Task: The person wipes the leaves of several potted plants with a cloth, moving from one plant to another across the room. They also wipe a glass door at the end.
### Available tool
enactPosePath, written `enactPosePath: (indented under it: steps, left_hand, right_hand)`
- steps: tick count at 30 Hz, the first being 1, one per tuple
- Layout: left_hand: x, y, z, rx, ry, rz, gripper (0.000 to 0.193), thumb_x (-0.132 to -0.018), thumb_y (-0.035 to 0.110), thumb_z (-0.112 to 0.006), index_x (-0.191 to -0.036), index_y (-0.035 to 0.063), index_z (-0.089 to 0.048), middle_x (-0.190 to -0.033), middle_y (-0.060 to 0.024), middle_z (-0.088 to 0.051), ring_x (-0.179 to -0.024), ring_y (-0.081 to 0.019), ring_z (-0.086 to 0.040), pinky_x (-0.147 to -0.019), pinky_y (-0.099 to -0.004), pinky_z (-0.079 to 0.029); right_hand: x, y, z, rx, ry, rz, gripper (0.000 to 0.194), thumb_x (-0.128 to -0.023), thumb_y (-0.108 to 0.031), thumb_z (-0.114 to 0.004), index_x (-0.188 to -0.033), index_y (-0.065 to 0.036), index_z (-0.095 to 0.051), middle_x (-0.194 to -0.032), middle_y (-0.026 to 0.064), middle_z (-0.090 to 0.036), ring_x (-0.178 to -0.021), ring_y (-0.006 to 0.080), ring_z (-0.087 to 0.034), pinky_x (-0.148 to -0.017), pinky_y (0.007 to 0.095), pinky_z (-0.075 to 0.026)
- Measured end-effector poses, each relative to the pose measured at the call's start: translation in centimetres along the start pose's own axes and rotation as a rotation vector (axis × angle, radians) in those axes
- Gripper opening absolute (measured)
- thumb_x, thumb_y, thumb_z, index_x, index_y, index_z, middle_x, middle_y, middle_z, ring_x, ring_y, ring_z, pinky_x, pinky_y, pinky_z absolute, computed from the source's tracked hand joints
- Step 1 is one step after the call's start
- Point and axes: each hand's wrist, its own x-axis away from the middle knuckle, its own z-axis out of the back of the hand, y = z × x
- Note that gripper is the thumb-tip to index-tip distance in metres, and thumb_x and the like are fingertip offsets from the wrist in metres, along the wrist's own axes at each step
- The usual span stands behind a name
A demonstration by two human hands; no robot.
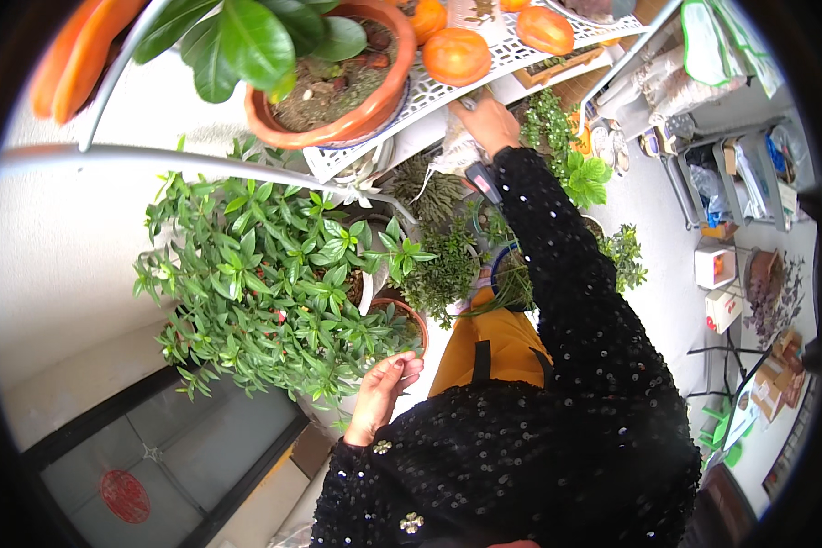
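Observation:
My right hand [490, 123] reaches to the edge of a white perforated shelf [425, 99]; its fingertips are partly hidden below the shelf, beside a crumpled whitish bag [454, 147], and what they touch is unclear. On my right wrist is a dark band or device with a pale face [483, 182]. My left hand [382, 394] is raised with curled fingers near a leafy green shrub [267, 274] and a terracotta pot [411, 322]; whether anything small is between thumb and fingers cannot be told. On the shelf stand a large terracotta pot [377, 113] with a broad-leaved plant and orange persimmon-like fruits [457, 57].
A metal rail [198, 162] crosses at the upper left. Below the shelf crowd several potted plants, including a small dark shrub [442, 264] and a blue-rimmed pot [499, 264]. Shoes [611, 146] and a grey storage rack [733, 178] are at the right.

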Motion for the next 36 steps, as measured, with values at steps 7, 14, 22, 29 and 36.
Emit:
enactPosePath:
  steps: [7,14,22,29,36]
  left_hand:
    - [0.4,0.8,0.4,-0.032,0.062,0.000,0.031,-0.100,0.021,-0.053,-0.122,-0.0006,-0.060,-0.109,-0.0119,-0.068,-0.103,-0.0204,-0.065,-0.095,-0.0351,-0.051]
    - [0.1,0.7,0.0,-0.018,0.048,-0.001,0.032,-0.099,0.022,-0.055,-0.121,-0.0007,-0.060,-0.109,-0.0125,-0.068,-0.101,-0.0209,-0.066,-0.094,-0.0352,-0.053]
    - [0.5,0.6,-0.9,-0.025,0.047,0.005,0.032,-0.099,0.022,-0.055,-0.121,-0.0004,-0.060,-0.108,-0.0129,-0.068,-0.102,-0.0213,-0.066,-0.094,-0.0359,-0.052]
    - [0.5,-0.2,-1.6,-0.036,0.013,0.018,0.033,-0.101,0.022,-0.053,-0.122,-0.0019,-0.059,-0.111,-0.0122,-0.068,-0.106,-0.0198,-0.064,-0.099,-0.0339,-0.048]
    - [-0.4,-0.8,-4.0,-0.086,-0.104,-0.062,0.032,-0.102,0.021,-0.050,-0.124,-0.0011,-0.058,-0.111,-0.0115,-0.068,-0.104,-0.0187,-0.064,-0.097,-0.0339,-0.050]
  right_hand:
    - [-3.1,0.3,-0.8,0.063,0.021,0.153,0.074,-0.076,-0.064,-0.062,-0.129,-0.012,-0.055,-0.119,0.0166,-0.064,-0.105,0.0323,-0.063,-0.086,0.0419,-0.051]
    - [-4.4,2.3,1.1,0.048,0.020,0.320,0.074,-0.070,-0.057,-0.066,-0.128,-0.012,-0.056,-0.116,0.0135,-0.066,-0.107,0.0309,-0.062,-0.090,0.0394,-0.049]
    - [-5.4,4.4,2.2,0.059,-0.099,0.295,0.074,-0.068,-0.062,-0.069,-0.110,-0.001,-0.064,-0.108,0.0217,-0.067,-0.101,0.0356,-0.064,-0.086,0.0417,-0.050]
    - [-4.5,10.5,1.3,-0.234,0.221,0.114,0.058,-0.074,-0.054,-0.072,-0.103,-0.003,-0.070,-0.094,0.0228,-0.069,-0.088,0.0350,-0.068,-0.078,0.0423,-0.051]
    - [3.1,9.8,-3.8,-0.145,-0.443,0.389,0.035,-0.078,-0.033,-0.074,-0.099,-0.005,-0.070,-0.092,0.0203,-0.069,-0.084,0.0361,-0.067,-0.077,0.0405,-0.052]
